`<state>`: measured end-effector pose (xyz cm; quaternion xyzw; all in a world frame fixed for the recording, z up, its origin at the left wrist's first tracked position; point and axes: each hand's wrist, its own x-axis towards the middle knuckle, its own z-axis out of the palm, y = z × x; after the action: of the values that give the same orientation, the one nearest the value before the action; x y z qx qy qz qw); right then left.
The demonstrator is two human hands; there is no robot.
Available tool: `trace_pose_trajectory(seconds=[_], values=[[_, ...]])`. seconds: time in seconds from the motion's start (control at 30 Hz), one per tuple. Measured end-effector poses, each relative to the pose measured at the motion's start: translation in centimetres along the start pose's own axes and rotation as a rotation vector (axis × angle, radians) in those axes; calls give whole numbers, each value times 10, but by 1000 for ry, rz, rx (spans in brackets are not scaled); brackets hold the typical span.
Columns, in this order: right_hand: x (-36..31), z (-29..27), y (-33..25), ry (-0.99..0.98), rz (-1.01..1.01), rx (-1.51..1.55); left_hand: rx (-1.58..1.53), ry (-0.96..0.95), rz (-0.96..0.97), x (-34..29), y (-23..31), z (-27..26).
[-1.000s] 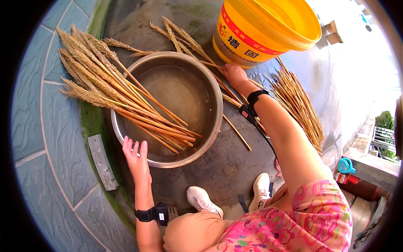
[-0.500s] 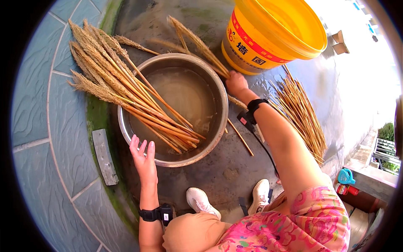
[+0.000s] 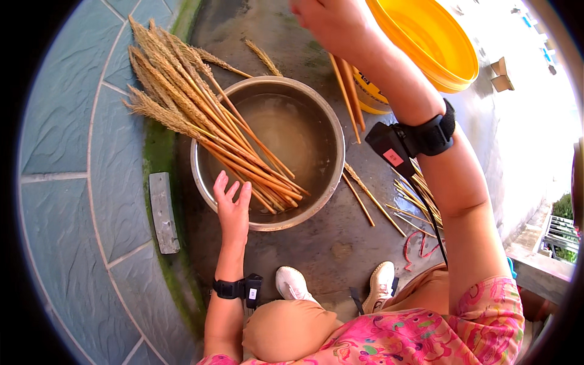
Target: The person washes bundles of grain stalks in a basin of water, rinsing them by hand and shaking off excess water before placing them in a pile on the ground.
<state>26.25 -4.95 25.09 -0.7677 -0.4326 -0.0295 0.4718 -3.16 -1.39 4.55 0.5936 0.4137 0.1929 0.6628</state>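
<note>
A round metal basin (image 3: pixel 328 182) of cloudy water stands on the wet concrete before me. A bundle of tan grass stalks (image 3: pixel 201 115) lies across it, stem ends in the water and feathery heads over the far left rim. My left hand (image 3: pixel 232 205) rests on the near rim with fingers spread, touching the stem ends. My right hand (image 3: pixel 331 24) is raised high near the top of the view, closed around a few long stalks (image 3: pixel 350 91) that hang down beside the basin. Black bands sit on both wrists.
A yellow bucket (image 3: pixel 426 42) stands at the upper right. Loose stalks (image 3: pixel 420 194) and a red string (image 3: pixel 420 243) lie right of the basin. A grey stone block (image 3: pixel 163 213) lies at the left by blue paving (image 3: pixel 67 182). My white shoes (image 3: pixel 293 283) are below.
My right hand has risen from the ground beside the bucket, lifting a few stalks with it. My left hand has moved forward onto the basin's near rim.
</note>
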Motion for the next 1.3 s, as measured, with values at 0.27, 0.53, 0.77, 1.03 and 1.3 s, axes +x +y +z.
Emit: trace_pose_trajectory(seconds=[0.27, 0.53, 0.77, 1.03, 1.3], values=[[-33, 113, -20, -44, 8, 226, 35, -6, 16, 0, 10, -4], [-139, 148, 76, -152, 206, 154, 198, 17, -41, 0, -7, -10], [-151, 37, 186, 74, 502, 12, 257, 68, 121, 3, -29, -22], [-277, 44, 185, -1017, 703, -785, 394, 63, 163, -8, -24, -17], [-282, 15, 239, -980, 622, -566, 322, 43, 152, -7, -21, -14]])
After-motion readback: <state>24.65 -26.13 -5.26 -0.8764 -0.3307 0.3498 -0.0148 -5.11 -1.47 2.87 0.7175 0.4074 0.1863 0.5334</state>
